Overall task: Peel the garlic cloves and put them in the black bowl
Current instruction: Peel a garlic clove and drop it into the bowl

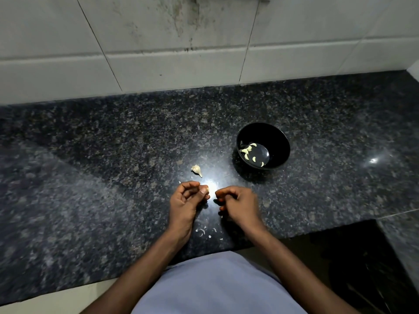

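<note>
L hand [188,200] fingers [205,190] curled, pinching a garlic clove [209,189], partly lost in glare. R hand [238,203] fingers curled in; can't tell if holding anything. Unpeeled garlic piece [196,169] on counter [102,166] just beyond L hand. Black bowl [275,137] w/ peeled cloves [248,151] further R. Skin bits [204,232] btw wrists.

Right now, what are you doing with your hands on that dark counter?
A person is peeling garlic. The left hand pinches a small clove, and the right hand sits curled beside it; whether it holds anything is unclear. Several peeled cloves already lie in the black bowl. A garlic piece waits on the counter, and skin bits lie near the wrists.
</note>
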